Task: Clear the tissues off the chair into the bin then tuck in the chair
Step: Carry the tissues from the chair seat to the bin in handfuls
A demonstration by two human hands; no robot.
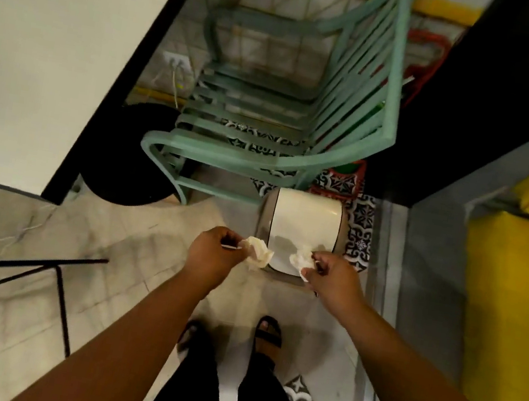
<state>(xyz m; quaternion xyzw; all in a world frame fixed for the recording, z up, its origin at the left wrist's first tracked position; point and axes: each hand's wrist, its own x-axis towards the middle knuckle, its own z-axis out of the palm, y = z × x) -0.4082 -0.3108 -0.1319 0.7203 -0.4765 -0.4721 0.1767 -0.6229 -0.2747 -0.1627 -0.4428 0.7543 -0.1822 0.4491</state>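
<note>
A crumpled tissue [258, 253] is being pinched by the left hand [213, 254], another tissue [300, 259] by the right hand [334, 275]; both grips are being held just above the closed bin [304, 224], before the chair [269, 114].

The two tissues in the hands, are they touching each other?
Apart. The head view shows the left tissue and the right tissue with the bin's white lid plainly visible in the gap between them.
</note>
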